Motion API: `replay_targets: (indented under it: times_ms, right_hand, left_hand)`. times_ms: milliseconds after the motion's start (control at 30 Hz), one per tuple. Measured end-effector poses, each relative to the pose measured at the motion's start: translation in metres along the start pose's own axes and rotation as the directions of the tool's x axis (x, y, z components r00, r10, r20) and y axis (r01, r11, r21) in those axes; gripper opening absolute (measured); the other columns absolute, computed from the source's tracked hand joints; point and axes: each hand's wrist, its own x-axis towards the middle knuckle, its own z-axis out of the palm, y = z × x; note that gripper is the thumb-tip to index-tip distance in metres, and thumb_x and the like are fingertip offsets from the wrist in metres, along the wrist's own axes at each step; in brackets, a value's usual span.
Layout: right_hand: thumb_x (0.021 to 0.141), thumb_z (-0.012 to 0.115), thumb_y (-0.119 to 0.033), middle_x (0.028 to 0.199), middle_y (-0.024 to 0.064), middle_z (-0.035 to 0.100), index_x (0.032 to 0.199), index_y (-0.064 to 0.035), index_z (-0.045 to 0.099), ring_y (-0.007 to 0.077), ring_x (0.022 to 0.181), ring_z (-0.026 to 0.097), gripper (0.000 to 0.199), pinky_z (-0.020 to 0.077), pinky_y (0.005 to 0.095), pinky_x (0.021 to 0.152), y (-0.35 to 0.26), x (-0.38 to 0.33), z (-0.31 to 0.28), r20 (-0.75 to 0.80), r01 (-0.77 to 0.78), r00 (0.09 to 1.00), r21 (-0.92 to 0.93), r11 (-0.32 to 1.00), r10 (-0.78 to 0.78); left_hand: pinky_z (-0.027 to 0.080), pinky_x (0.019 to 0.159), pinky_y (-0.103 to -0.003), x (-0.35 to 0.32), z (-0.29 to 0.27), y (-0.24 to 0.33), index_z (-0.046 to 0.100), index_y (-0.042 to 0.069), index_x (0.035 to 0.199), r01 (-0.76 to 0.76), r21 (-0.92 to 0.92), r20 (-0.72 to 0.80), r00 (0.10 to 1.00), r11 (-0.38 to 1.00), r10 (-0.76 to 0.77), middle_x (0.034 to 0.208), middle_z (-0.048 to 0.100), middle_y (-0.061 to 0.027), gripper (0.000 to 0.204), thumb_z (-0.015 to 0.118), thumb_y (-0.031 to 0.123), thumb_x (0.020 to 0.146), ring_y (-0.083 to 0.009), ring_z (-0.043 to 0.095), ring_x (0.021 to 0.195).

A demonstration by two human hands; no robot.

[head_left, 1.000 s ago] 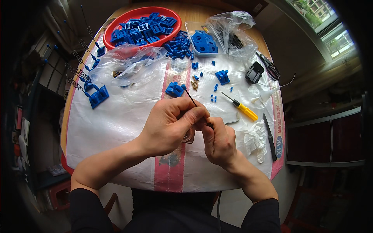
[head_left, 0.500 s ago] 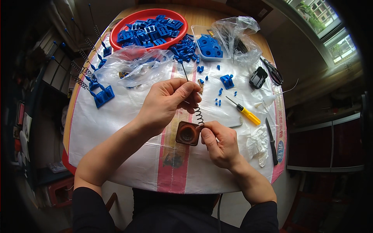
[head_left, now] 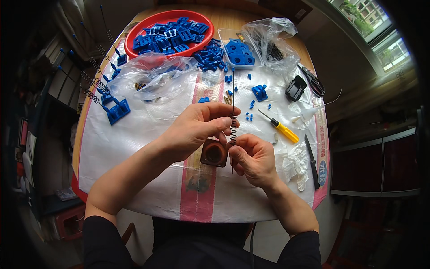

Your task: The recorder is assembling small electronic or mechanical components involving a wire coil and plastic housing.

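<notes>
My left hand (head_left: 197,127) pinches the top of a dark coil spring (head_left: 233,130) that is threaded on a thin metal rod (head_left: 233,92). The rod stands nearly upright, its tip rising past my fingers. My right hand (head_left: 253,157) grips the rod and the spring's lower end. Just below my left hand sits a small brown square tin (head_left: 214,153) with a dark round opening. All this is over a white woven sheet (head_left: 148,170) with a red stripe covering the round table.
A red bowl (head_left: 168,20) of blue plastic parts stands at the back, with clear bags (head_left: 152,76), a clear tray (head_left: 237,51) of blue parts and loose blue pieces (head_left: 260,92). A yellow-handled screwdriver (head_left: 280,127), knife (head_left: 312,159), scissors (head_left: 313,83) lie right. Sprung rods (head_left: 96,87) lie left.
The rod has swung from a slant to nearly upright, and the spring now hangs stretched between my hands. The brown tin, hidden a second ago, now shows below my left hand.
</notes>
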Motion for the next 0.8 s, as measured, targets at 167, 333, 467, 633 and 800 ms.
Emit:
replay_targets:
  times_ms: [167, 333, 467, 633, 800]
  right_hand:
    - [0.101, 0.053, -0.028, 0.074, 0.0057, 0.063, 0.105, 0.0034, 0.061, 0.0085, 0.054, 0.056, 0.033, 0.0418, 0.0204, 0.046, 0.006, 0.002, -0.004, 0.067, -0.015, 0.998, 0.138, 0.99, 0.006]
    - [0.103, 0.047, -0.024, 0.072, 0.007, 0.062, 0.106, 0.0053, 0.06, 0.0101, 0.053, 0.057, 0.032, 0.0418, 0.0208, 0.045, -0.001, 0.001, -0.003, 0.119, -0.098, 0.99, 0.2, 0.975, 0.075]
    - [0.102, 0.049, -0.021, 0.069, 0.0108, 0.061, 0.102, 0.0071, 0.06, 0.013, 0.048, 0.054, 0.03, 0.0419, 0.0214, 0.043, 0.001, 0.001, -0.003, 0.128, -0.111, 0.987, 0.154, 0.982, 0.092]
    - [0.101, 0.051, -0.018, 0.068, 0.0102, 0.061, 0.099, 0.0058, 0.061, 0.0128, 0.048, 0.054, 0.026, 0.0419, 0.0218, 0.042, 0.0, 0.0, -0.003, 0.126, -0.116, 0.987, 0.136, 0.984, 0.099]
    - [0.1, 0.054, -0.019, 0.069, 0.0061, 0.062, 0.096, 0.0017, 0.061, 0.0104, 0.048, 0.055, 0.023, 0.0404, 0.0214, 0.042, 0.001, 0.0, -0.004, 0.127, -0.116, 0.987, 0.176, 0.978, 0.094]
  left_hand:
    - [0.051, 0.083, -0.028, 0.004, -0.006, -0.005, 0.054, -0.003, 0.127, 0.012, -0.21, -0.006, 1.0, 0.978, -0.013, 0.109, 0.064, -0.0108, 0.037, 0.062, 0.01, 0.093, -0.0144, 0.061, 0.094]
    - [0.05, 0.083, -0.028, 0.008, -0.014, -0.004, 0.054, -0.002, 0.128, -0.039, -0.246, -0.045, 0.999, 0.969, 0.029, 0.109, 0.064, -0.0101, 0.037, 0.062, 0.009, 0.093, -0.0143, 0.061, 0.095]
    - [0.051, 0.082, -0.028, 0.009, -0.015, -0.006, 0.054, -0.002, 0.128, -0.041, -0.244, -0.049, 0.998, 0.969, 0.03, 0.109, 0.064, -0.0108, 0.036, 0.06, 0.009, 0.094, -0.0149, 0.062, 0.095]
    - [0.051, 0.081, -0.03, 0.008, -0.017, -0.005, 0.053, -0.003, 0.129, -0.041, -0.279, -0.042, 0.999, 0.959, 0.03, 0.112, 0.064, -0.0129, 0.035, 0.053, 0.008, 0.096, -0.0168, 0.062, 0.097]
    - [0.052, 0.08, -0.03, 0.009, -0.015, -0.004, 0.052, -0.003, 0.13, -0.049, -0.26, -0.036, 0.998, 0.964, 0.041, 0.113, 0.064, -0.0137, 0.036, 0.051, 0.008, 0.096, -0.018, 0.062, 0.098]
